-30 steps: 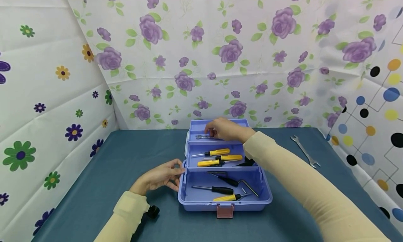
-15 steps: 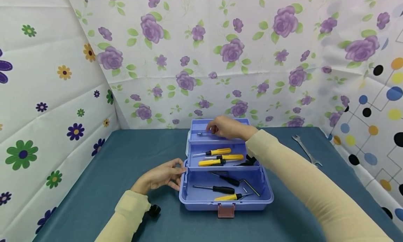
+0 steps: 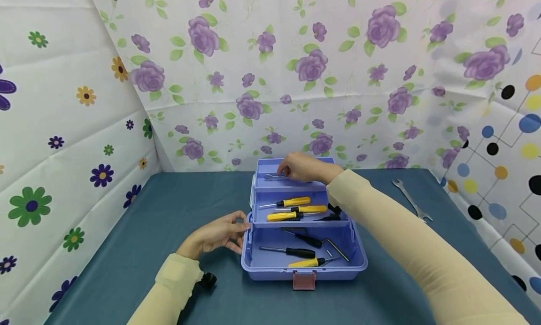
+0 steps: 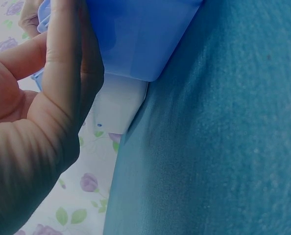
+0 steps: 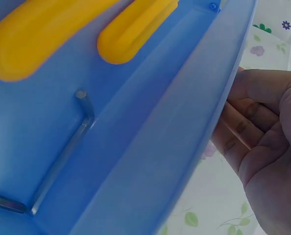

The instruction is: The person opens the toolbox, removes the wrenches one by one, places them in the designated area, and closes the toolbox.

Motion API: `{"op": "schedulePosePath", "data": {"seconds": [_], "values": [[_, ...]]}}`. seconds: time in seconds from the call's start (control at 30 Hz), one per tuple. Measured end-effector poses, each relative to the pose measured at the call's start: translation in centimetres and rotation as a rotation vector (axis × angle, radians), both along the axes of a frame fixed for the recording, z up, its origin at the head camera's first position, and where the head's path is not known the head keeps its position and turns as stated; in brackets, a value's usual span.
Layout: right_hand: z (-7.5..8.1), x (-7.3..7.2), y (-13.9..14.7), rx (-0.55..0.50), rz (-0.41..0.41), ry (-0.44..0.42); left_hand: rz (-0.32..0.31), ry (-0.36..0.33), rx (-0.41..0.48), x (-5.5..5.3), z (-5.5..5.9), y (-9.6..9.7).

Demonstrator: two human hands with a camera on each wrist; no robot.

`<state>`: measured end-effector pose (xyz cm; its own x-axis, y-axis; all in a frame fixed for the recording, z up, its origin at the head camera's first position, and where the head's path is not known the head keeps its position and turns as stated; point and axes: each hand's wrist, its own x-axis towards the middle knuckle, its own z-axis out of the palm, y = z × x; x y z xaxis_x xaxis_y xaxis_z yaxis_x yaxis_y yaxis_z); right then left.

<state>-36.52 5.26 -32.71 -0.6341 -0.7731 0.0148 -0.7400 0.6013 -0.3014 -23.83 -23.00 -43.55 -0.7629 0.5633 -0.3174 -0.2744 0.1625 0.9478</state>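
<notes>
A purple-blue toolbox [image 3: 276, 274] stands with its tiered trays raised. Over the upper tray my right hand [image 3: 305, 166] pinches a small metal wrench [image 3: 274, 176], its jaw end sticking out to the left. The right wrist view has the tray wall [image 5: 180, 112] hiding the right fingertips. My left hand [image 3: 217, 234] rests against the toolbox's left side; in the left wrist view its fingers [image 4: 62, 63] lie fairly straight along the wall. Yellow-handled screwdrivers [image 3: 296, 201] fill the middle tray. At the bottom lie a black screwdriver [image 3: 300, 253], a yellow-handled tool [image 3: 305, 263] and an Allen key [image 3: 336, 250].
A larger wrench [image 3: 410, 198] lies alone on the blue-green tablecloth [image 3: 190, 193], right of the toolbox. A pinkish latch [image 3: 304, 282] hangs at the box front. Flowered cloth walls [image 3: 270, 81] enclose the table at the back and sides.
My right hand has risen slightly and moved back, and the small wrench has risen with it from the upper tray. The left hand has stayed at the toolbox's side.
</notes>
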Motion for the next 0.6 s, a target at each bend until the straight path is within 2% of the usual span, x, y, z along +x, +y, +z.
{"op": "schedulePosePath", "data": {"seconds": [0.2,0.6], "values": [[0.2,0.0,-0.7,0.075,-0.016,0.027,0.003,-0.004,-0.004,0.0,0.1,0.0],[1.1,-0.8,-1.0,0.025,-0.012,-0.121,-0.004,0.004,0.001,-0.1,-0.1,0.0]]}}
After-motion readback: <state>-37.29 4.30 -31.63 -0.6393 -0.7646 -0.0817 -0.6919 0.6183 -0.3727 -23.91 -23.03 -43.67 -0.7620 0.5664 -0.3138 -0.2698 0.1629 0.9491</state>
